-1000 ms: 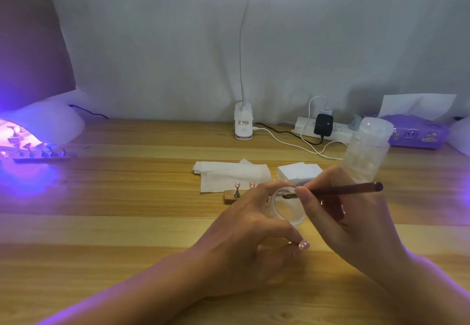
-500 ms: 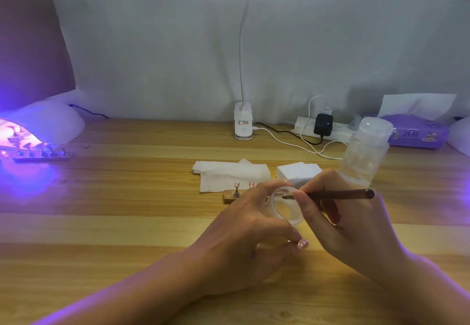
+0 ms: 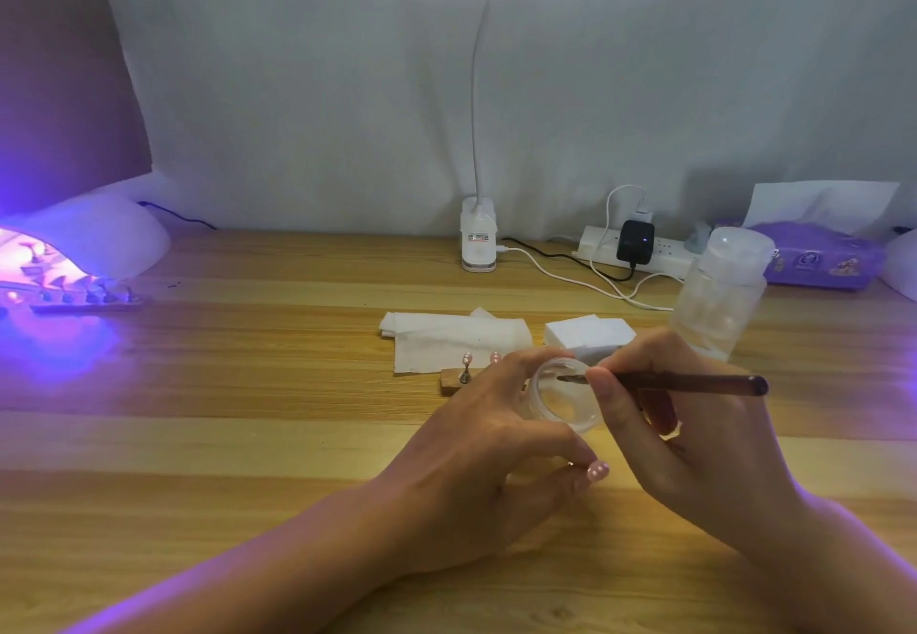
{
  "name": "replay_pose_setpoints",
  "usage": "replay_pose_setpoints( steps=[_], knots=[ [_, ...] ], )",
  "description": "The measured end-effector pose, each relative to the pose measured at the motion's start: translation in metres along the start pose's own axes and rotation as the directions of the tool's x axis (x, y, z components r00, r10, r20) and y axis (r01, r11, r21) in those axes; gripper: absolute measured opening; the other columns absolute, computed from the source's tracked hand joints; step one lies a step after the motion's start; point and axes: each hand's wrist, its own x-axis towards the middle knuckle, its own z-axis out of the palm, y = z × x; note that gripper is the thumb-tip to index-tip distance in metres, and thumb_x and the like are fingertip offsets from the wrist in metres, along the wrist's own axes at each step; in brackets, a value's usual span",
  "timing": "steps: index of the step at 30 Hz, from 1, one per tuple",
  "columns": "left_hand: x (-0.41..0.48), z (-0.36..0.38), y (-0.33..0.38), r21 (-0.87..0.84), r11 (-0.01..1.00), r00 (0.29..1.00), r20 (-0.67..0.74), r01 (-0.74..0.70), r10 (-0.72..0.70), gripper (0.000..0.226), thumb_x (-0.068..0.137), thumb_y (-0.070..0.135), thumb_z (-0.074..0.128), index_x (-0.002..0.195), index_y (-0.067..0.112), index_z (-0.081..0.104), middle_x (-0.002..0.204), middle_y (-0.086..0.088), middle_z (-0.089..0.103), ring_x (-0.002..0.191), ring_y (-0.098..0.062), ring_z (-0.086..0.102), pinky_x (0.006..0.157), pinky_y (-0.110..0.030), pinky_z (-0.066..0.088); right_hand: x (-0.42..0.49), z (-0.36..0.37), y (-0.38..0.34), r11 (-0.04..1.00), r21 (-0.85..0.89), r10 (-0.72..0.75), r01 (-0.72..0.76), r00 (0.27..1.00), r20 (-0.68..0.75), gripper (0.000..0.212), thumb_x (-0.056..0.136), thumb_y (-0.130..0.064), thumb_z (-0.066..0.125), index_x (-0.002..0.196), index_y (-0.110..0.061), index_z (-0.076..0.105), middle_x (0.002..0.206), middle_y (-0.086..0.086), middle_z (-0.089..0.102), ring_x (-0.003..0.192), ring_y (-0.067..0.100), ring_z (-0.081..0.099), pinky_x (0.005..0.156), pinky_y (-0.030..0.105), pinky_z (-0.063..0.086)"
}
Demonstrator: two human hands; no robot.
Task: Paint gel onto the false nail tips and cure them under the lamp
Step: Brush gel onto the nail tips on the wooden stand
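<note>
The right hand [image 3: 694, 440] pinches one slim, dark brown brush [image 3: 694, 383] between thumb and forefinger. The handle lies almost level and points right, and the tip reaches into the mouth of the jar [image 3: 560, 407]. The left hand [image 3: 481, 450] curls round that single small, round, clear-walled jar, thumb over its top edge and fingers beneath, tilting its opening toward the camera. Both forearms come up from the near edge, with the wrists low over the table [image 3: 248, 385], which is of pale striped wood.

Just behind the left hand, two glossy pink tips [image 3: 466, 360] stand on thin metal stems in a short wooden holder [image 3: 449, 380], partly hidden by the knuckles. Behind it lie one creased white tissue [image 3: 446, 335] and one square stack of white pads [image 3: 588, 333]. One clear, ribbed plastic bottle [image 3: 719, 291] stands behind the right hand.

Far left, the white domed lamp [image 3: 99, 241] glows violet. A strip [image 3: 84, 298] of more tips lies at its mouth, too blurred to count. At the back are a white gooseneck desk lamp [image 3: 479, 236], a power strip [image 3: 645, 251] and a purple box [image 3: 818, 258].
</note>
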Motion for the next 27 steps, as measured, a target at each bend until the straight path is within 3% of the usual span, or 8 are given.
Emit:
replay_pose_setpoints(
  steps=[4, 9, 15, 19, 27],
  knots=[
    [0.0, -0.0007, -0.0004, 0.004, 1.0, 1.0, 0.012, -0.004, 0.004, 0.017, 0.094, 0.044, 0.06, 0.102, 0.037, 0.074, 0.15, 0.006, 0.035, 0.138, -0.012, 0.037, 0.099, -0.038, 0.045, -0.0003, 0.0007, -0.0001, 0.999, -0.048, -0.006, 0.007, 1.0, 0.026, 0.009, 0.095, -0.032, 0.054, 0.094, -0.024, 0.051, 0.069, -0.018, 0.052, 0.057, -0.006, 0.045, 0.051, 0.009, 0.036],
    [0.0, -0.0017, -0.0006, 0.02, 1.0, 1.0, 0.003, -0.005, 0.005, 0.018, 0.093, 0.045, 0.06, 0.102, 0.037, 0.074, 0.15, 0.005, 0.036, 0.139, -0.011, 0.036, 0.101, -0.037, 0.044, -0.0001, 0.0011, -0.0001, 0.999, -0.009, 0.034, -0.034, 0.999, 0.004, 0.008, 0.095, -0.033, 0.052, 0.095, -0.025, 0.05, 0.071, -0.029, 0.043, 0.057, -0.006, 0.046, 0.051, 0.008, 0.034],
    [0.0, -0.0014, -0.0005, 0.073, 0.997, 1.0, 0.013, -0.024, 0.023, 0.018, 0.094, 0.046, 0.059, 0.101, 0.038, 0.074, 0.154, 0.003, 0.033, 0.139, -0.017, 0.038, 0.098, -0.043, 0.045, -0.001, 0.0048, -0.0012, 0.988, 0.108, 0.116, -0.111, 0.992, -0.041, 0.011, 0.092, -0.032, 0.053, 0.094, -0.022, 0.049, 0.068, -0.013, 0.054, 0.053, 0.01, 0.052, 0.042, 0.024, 0.043],
    [-0.0002, -0.0008, -0.0014, 0.084, 0.996, 1.0, 0.015, -0.025, 0.023, 0.022, 0.094, 0.049, 0.056, 0.101, 0.038, 0.074, 0.155, 0.003, 0.031, 0.14, -0.018, 0.037, 0.098, -0.046, 0.045, 0.0003, 0.0049, -0.0023, 0.963, 0.177, 0.223, -0.202, 0.969, -0.108, 0.016, 0.092, -0.035, 0.053, 0.091, -0.019, 0.051, 0.064, 0.002, 0.057, 0.054, 0.019, 0.057, 0.045, 0.039, 0.044],
    [0.0003, -0.0005, -0.0016, 0.117, 0.992, 0.999, 0.021, -0.043, 0.04, 0.017, 0.093, 0.045, 0.062, 0.102, 0.039, 0.074, 0.155, 0.002, 0.032, 0.14, -0.019, 0.037, 0.098, -0.047, 0.045, 0.0005, 0.0064, -0.0047, 0.969, 0.171, 0.187, -0.176, 0.981, -0.049, 0.016, 0.091, -0.034, 0.053, 0.091, -0.017, 0.052, 0.065, -0.004, 0.056, 0.054, 0.015, 0.054, 0.041, 0.028, 0.043]
  ],
)
